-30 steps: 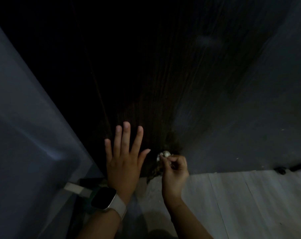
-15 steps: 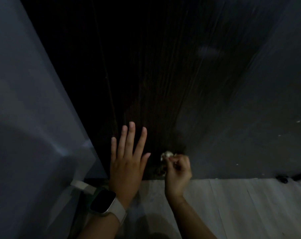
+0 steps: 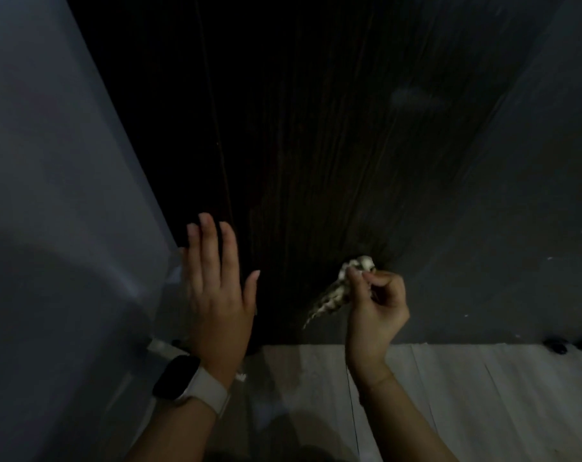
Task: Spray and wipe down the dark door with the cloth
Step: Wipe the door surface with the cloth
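Left hand (image 3: pixel 216 295) is raised flat, fingers straight and together, thumb out; right hand (image 3: pixel 376 308) is raised, fingers curled, pinching.

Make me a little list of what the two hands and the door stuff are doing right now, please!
left hand: left hand is flat with straight fingers, laid against the dark door near its lower left edge
right hand: right hand pinches a crumpled patterned cloth low on the door
cloth: bunched, one end trailing down and to the left
wrist: smartwatch with a pale band on the left wrist
floor: pale planks below the door
spray bottle: not in view
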{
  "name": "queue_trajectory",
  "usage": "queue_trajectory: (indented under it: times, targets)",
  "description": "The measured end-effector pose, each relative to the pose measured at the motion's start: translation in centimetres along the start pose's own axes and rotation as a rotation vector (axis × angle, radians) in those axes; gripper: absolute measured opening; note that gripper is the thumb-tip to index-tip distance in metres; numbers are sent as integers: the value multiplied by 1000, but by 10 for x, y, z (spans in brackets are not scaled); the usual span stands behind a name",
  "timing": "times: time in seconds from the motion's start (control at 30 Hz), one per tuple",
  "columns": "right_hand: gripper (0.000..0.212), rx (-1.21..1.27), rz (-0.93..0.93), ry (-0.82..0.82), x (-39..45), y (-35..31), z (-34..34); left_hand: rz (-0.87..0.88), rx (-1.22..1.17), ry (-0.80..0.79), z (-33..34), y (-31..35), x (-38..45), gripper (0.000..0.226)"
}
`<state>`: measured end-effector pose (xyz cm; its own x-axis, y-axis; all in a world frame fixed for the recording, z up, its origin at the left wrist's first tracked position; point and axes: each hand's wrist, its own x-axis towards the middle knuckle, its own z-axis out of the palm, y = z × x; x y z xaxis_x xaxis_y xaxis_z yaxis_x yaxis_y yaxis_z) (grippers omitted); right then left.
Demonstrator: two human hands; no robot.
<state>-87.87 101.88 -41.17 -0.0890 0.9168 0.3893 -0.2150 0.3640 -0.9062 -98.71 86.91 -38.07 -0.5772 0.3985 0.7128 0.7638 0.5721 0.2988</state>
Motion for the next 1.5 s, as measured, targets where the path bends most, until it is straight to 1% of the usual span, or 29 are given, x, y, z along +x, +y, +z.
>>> queue_trajectory:
  times: [0.07,0.13,0.2,0.23,0.27,0.33,0.47,0.53,0.57,0.63,0.73,0.77,0.8,0.87,0.93,1.0,1.07,1.13,1.17,1.23,1.3,1.33,1.4,1.5]
  targets:
    - [23,-70,22,-53,-14,19,-4,5,27,-8,0,-2,-1,92]
    - [29,-197,147,-142,-34,49,-14,7,65,-7,0,-4,-1,92]
    - [33,-306,308,-180,-47,75,-24,13,76,-6,0,-5,0,92]
    - [33,-333,349,-185,-50,80,-26,19,79,-7,-1,-6,0,92]
    - [30,-336,350,-187,-51,79,-26,27,82,-7,-1,-6,1,92]
    - [24,-299,258,-179,-43,60,-22,38,77,-5,-1,-8,1,92]
    - [20,-105,-43,-100,-2,0,-6,28,66,12,1,-6,2,86]
    - [21,-75,-92,-57,6,-8,-2,32,66,12,1,-6,2,86]
    - [21,-85,-78,-62,3,-4,-3,35,65,11,0,-7,2,87]
    - [23,-149,24,-109,-13,23,-12,36,60,10,-1,-8,2,89]
    - [31,-277,291,-161,-34,62,-28,24,48,11,-2,-7,2,85]
    - [32,-305,349,-172,-36,67,-30,23,47,5,-2,-7,2,86]
    - [31,-316,367,-185,-36,67,-30,26,47,-3,-3,-6,2,87]
    - [25,-280,318,-198,-35,51,-24,38,42,-11,-4,-8,2,89]
    - [21,-207,172,-198,-28,20,-8,44,41,-12,-4,-9,2,88]
    - [21,-124,24,-189,-21,-10,10,44,35,-20,-4,-9,1,84]
    - [24,-32,-42,-124,-17,-28,28,43,43,-32,-5,-9,1,83]
    - [28,0,-47,-89,-23,-23,36,46,61,-45,-6,-9,2,84]
    - [31,-22,-33,-112,-32,-12,36,46,59,-48,-6,-10,2,85]
    - [35,-121,75,-217,-54,14,30,47,54,-48,-6,-10,2,84]
    - [33,-231,183,-287,-69,34,24,50,49,-47,-6,-10,2,81]
    - [31,-261,196,-294,-72,37,23,50,45,-49,-6,-10,2,81]
    - [27,-239,146,-261,-68,26,27,48,37,-55,-7,-10,1,81]
    - [23,-108,-48,-139,-40,-13,37,46,51,-52,-6,-10,1,80]
